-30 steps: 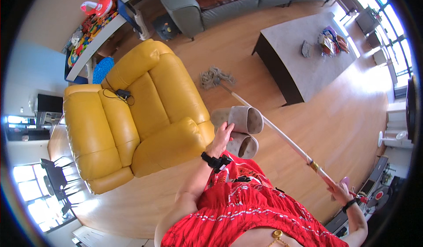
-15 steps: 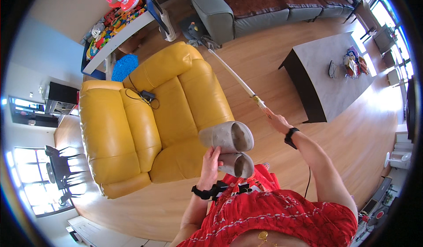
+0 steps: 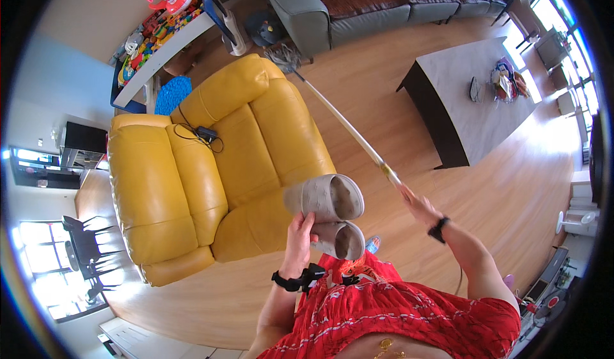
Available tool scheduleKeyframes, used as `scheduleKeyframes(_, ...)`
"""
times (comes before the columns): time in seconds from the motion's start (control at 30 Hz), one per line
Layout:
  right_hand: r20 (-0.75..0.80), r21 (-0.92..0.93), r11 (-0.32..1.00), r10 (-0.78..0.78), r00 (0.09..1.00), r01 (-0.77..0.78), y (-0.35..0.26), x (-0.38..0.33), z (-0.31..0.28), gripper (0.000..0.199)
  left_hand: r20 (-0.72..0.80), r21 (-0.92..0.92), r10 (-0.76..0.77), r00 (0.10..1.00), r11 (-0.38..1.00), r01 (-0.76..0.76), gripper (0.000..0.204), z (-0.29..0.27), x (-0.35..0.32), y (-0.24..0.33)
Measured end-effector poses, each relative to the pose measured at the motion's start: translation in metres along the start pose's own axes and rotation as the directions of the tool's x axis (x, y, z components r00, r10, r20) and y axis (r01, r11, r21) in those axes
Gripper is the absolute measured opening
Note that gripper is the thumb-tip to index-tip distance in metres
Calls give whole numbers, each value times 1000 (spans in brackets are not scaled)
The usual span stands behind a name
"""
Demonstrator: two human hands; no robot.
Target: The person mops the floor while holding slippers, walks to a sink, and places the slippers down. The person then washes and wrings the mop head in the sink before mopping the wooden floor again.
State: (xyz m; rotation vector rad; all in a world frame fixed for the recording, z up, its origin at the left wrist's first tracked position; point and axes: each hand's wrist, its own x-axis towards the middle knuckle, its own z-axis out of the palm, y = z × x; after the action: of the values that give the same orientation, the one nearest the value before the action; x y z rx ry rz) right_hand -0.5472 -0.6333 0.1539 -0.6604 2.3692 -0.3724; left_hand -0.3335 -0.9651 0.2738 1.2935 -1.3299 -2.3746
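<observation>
Lower centre of frame: left hand [image 3: 300, 234] raised in front of the red dress [image 3: 409, 314], fingers clamped on a pair of grey slippers [image 3: 329, 215], one stacked above the other, open ends facing the camera; black band on that wrist. Slippers sit just in front of the lower edge of the yellow armchair [image 3: 211, 167], whether touching it cannot be told from this angle. Right of centre: right hand [image 3: 416, 205], forearm extended up and to the left, fist closed round the near end of a long mop pole [image 3: 345, 128]. Pole's long axis runs diagonally from that hand toward the upper middle of the frame, passing over the armchair's right arm; mop head [image 3: 281, 58] lies on the wood floor [image 3: 511, 186] just behind the chair back, well apart from both hands. Right hand is the only one on the pole. On the chair seat: a black cable and adapter [image 3: 204, 134]. Farther off: dark coffee table [image 3: 473, 103] at upper right, grey sofa [image 3: 358, 7] along the top, toy-covered shelf [image 3: 166, 32] at upper left.
</observation>
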Motion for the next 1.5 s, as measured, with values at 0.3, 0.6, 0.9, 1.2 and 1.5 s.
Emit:
scheduleKeyframes(0.3,-263,3,922,-373,890,387,-30,130,37,44,-4,-64,-16,1000,998,16,21,-19,12,11)
scheduleKeyframes(0.6,-113,324,946,20,993,18,-194,333,21,38,-186,18,-34,982,999,38,16,-64,18,29)
scheduleKeyframes(0.9,80,310,945,-138,987,107,-85,301,57,54,-142,23,-8,990,1000,11,18,-44,-2,24)
scheduleKeyframes(1.2,157,269,949,124,980,-164,-9,-65,-9,40,64,19,54,996,998,-56,14,-4,-34,-39)
scheduleKeyframes(1.5,-43,-152,957,245,969,-249,155,-527,-15,37,437,311,-25,899,942,-125,21,101,-68,-220)
